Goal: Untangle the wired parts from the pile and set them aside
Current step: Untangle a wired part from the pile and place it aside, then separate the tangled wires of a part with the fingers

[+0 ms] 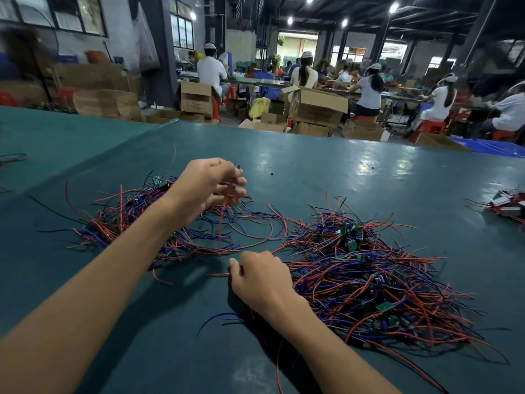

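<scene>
Two heaps of red, blue and black wires with small green circuit boards lie on a teal table. The bigger tangled pile (369, 280) is on the right, the flatter heap (136, 220) on the left. My left hand (207, 186) hovers above the left heap with its fingers pinched on a wired part, whose red wire (221, 223) hangs straight down. My right hand (255, 277) rests on the table at the left edge of the right pile, thumb and fingers closed on the end of a red wire (218, 274).
The teal table (355, 172) stretches far ahead. A small bundle of wired parts (508, 206) lies at its right edge. Beyond the table stand cardboard boxes (318, 109) and people seated on red stools at other benches.
</scene>
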